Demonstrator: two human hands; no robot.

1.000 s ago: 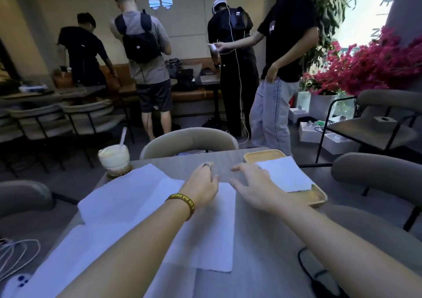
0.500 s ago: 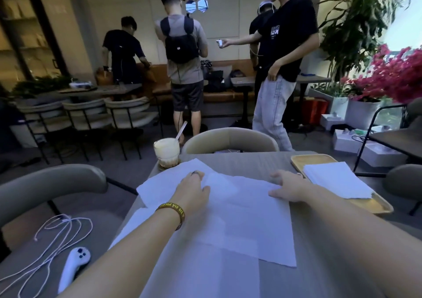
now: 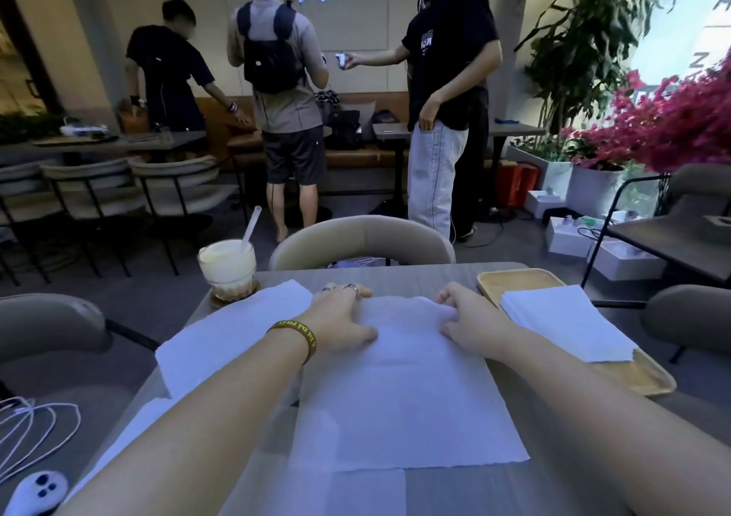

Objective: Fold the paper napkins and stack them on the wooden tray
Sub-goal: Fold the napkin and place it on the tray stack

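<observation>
A large white paper napkin (image 3: 403, 393) lies flat on the grey table in front of me. My left hand (image 3: 340, 321) and my right hand (image 3: 470, 317) both pinch its far edge, which is slightly lifted and crumpled between them. More unfolded napkins (image 3: 233, 325) lie under it and to its left. At the right stands the wooden tray (image 3: 514, 278), with a stack of folded napkins (image 3: 565, 321) on it.
A glass of pale drink with a straw (image 3: 227, 266) sits on a coaster at the table's far left corner. A chair back (image 3: 362, 238) faces me across the table. A white cable (image 3: 35, 432) and a controller (image 3: 37, 492) lie on the seat at left. Several people stand beyond.
My view swung right and closer. Both hands have come onto the top napkin's far edge and gripped it; the right hand moved left from beside the tray.
</observation>
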